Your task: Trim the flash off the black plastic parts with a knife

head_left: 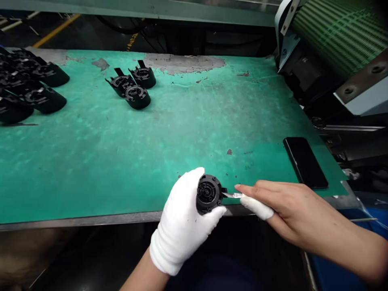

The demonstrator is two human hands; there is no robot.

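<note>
My left hand, in a white glove, is closed around a round black plastic part at the table's front edge. The part's ringed face is turned up toward me. Bare except for a white cover on the thumb, my right hand pinches a small knife. The knife's thin blade points left and meets a small tab on the part's right side. Most of the knife's handle is hidden inside my right hand.
On the green table, three black plastic parts stand toward the back, and several more crowd the left. A black phone lies at right. Machinery with a green ribbed cover borders the table's right side.
</note>
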